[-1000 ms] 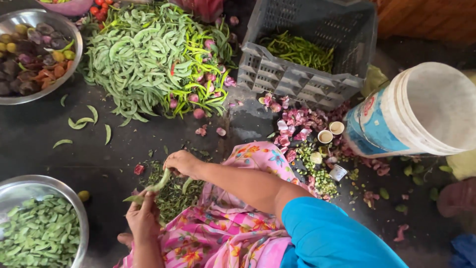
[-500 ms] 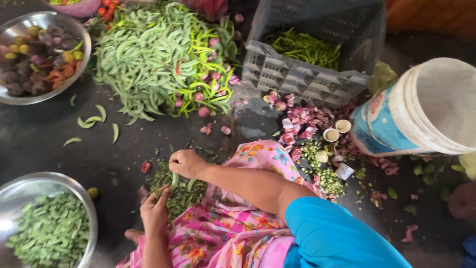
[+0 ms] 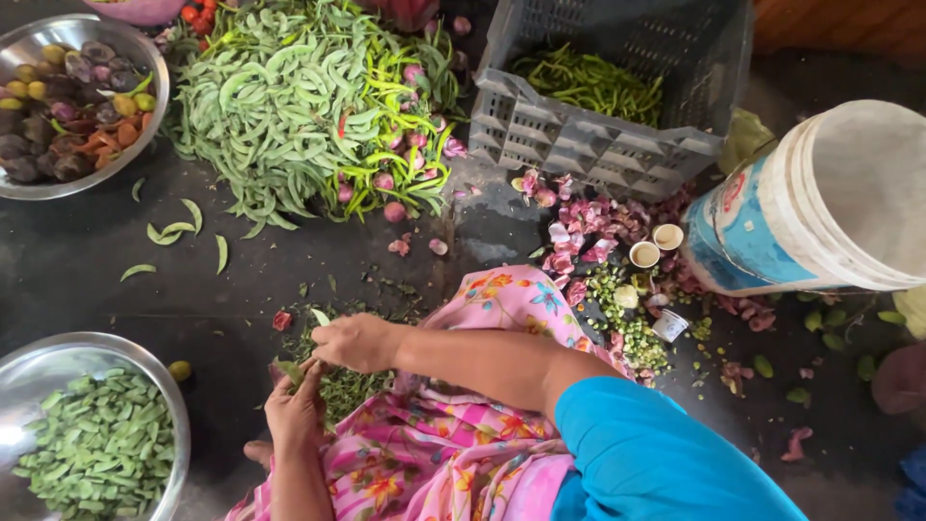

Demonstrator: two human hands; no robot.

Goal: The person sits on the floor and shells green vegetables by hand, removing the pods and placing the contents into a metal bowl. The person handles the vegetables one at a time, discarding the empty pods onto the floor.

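Observation:
My right hand (image 3: 355, 342) and my left hand (image 3: 294, 410) meet over a small heap of green trimmings (image 3: 342, 384) on the dark floor, in front of my pink flowered lap. Both pinch a flat green bean pod (image 3: 292, 370) between them; a green tip (image 3: 320, 316) sticks out past the right fingers. A steel bowl (image 3: 39, 362) with cut green bean pieces (image 3: 96, 449) sits just left of my left hand. A big pile of whole green bean pods (image 3: 280, 106) lies farther ahead.
A steel bowl (image 3: 145, 58) of purple and orange vegetables is at the far left. A grey plastic crate (image 3: 598, 145) holds green chillies. A white bucket (image 3: 820, 203) lies on its side at right. Pink peelings, small paper cups (image 3: 656, 246) and loose pods (image 3: 174, 232) litter the floor.
The view has drifted slightly. My hands have come closer together on the pod, the left rising toward the right; the long pod seen earlier now shows shorter.

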